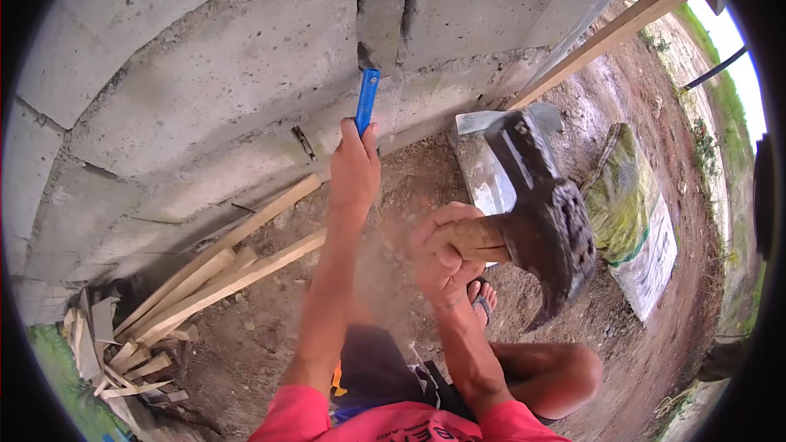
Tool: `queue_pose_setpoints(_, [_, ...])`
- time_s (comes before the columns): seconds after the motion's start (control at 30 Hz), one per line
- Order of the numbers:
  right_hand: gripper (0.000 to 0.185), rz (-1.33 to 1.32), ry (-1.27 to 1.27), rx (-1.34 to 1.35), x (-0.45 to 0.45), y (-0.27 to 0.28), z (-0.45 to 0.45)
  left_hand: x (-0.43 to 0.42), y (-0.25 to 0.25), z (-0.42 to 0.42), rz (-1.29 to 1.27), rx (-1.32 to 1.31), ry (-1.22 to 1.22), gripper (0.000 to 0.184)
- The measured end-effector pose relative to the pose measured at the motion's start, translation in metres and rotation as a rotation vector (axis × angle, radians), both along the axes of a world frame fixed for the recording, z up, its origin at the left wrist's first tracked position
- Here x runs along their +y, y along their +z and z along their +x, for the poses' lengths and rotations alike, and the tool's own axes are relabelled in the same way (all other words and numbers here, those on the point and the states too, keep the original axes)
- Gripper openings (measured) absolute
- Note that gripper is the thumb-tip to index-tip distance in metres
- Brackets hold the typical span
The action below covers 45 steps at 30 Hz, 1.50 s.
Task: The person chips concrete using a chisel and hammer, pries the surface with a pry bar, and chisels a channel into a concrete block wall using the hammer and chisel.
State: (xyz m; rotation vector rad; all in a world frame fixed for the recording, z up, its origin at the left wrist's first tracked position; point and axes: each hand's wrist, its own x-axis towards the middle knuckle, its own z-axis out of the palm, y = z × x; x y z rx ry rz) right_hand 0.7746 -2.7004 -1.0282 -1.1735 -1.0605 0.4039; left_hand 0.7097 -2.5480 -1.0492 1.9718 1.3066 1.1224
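My left hand is closed around a slim blue chisel, its far end close to the concrete block wall. That end lies just below a narrow mortar joint between two blocks; whether it touches is hard to tell. In my right hand is a claw hammer, gripped by its wooden handle. The dark, worn hammer head is raised near the camera, to the right of the chisel and apart from it.
Wooden boards lean along the wall's foot at left, beside scrap wood pieces. A greenish sack lies on the dirt at right, near a grey slab. A timber slants across the upper right.
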Motion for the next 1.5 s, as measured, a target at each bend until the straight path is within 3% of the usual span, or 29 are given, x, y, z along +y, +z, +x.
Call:
queue_pose_setpoints(0.07, [0.047, 0.085, 0.029, 0.018, 0.029, -0.015, -0.003, 0.004, 0.0, -0.003, -0.009, 0.012, 0.02, 0.022])
queue_pose_setpoints(0.13, [0.046, -0.533, -0.156, -0.175, 0.058, -0.013, 0.005, 0.004, -0.003, 0.0, -0.028, 0.008, 0.028, 0.021])
queue_pose_setpoints(0.23, [0.041, -0.431, -0.155, -0.132, 0.047, 0.027, 0.012, 0.009, 0.006, -0.001, 0.002, -0.058, -0.021, 0.024])
queue_pose_setpoints(0.33, [0.047, 0.021, -0.211, 0.084, 0.013, 0.046, -0.005, 0.008, 0.004, -0.002, -0.014, -0.044, -0.031, 0.024])
queue_pose_setpoints(0.43, [0.047, 0.477, 0.041, 0.216, 0.017, 0.046, -0.003, 0.008, -0.004, -0.001, -0.009, -0.04, -0.006, 0.025])
queue_pose_setpoints(0.53, [0.039, -0.336, -0.24, -0.213, 0.066, -0.007, 0.005, 0.006, 0.004, -0.002, -0.06, -0.024, 0.009, 0.025])
queue_pose_setpoints(0.63, [0.036, -0.583, -0.075, -0.071, 0.049, 0.041, 0.011, 0.015, 0.013, -0.001, -0.056, -0.01, 0.004, 0.026])
queue_pose_setpoints(0.77, [0.031, -0.497, -0.244, -0.079, 0.005, 0.029, 0.009, 0.008, 0.042, -0.004, -0.119, 0.227, 0.011, 0.027])
queue_pose_setpoints(0.83, [0.03, -0.508, -0.226, 0.113, -0.014, 0.027, 0.004, 0.007, 0.061, -0.019, -0.265, 0.357, -0.042, 0.028])
queue_pose_setpoints(1.03, [0.027, -0.378, -0.199, 0.378, -0.007, -0.018, 0.007, 0.02, -0.03, 0.0, 0.033, -0.025, -0.059, 0.026])
queue_pose_setpoints(1.13, [0.026, -0.349, -0.208, 0.445, -0.007, -0.025, 0.002, 0.013, -0.035, 0.016, -0.007, -0.119, -0.016, 0.028])
queue_pose_setpoints(1.23, [0.024, -0.343, -0.231, 0.386, -0.008, -0.022, 0.006, -0.008, 0.022, 0.017, -0.337, -0.191, 0.018, 0.032])
queue_pose_setpoints(1.33, [0.023, -0.348, -0.236, 0.328, -0.01, -0.027, 0.014, 0.005, 0.006, -0.009, -0.253, -0.099, -0.077, 0.034])
queue_pose_setpoints(1.37, [0.023, -0.355, -0.232, 0.318, -0.015, -0.029, 0.013, 0.006, -0.008, -0.017, -0.11, 0.063, -0.119, 0.031])
queue_pose_setpoints(1.47, [0.025, -0.298, -0.219, 0.382, -0.014, -0.04, 0.008, 0.027, -0.094, -0.042, 0.273, 0.374, -0.187, 0.023])
queue_pose_setpoints(1.5, [0.026, -0.282, -0.215, 0.36, -0.012, -0.041, 0.012, 0.015, -0.077, -0.039, 0.171, 0.298, -0.198, 0.023])
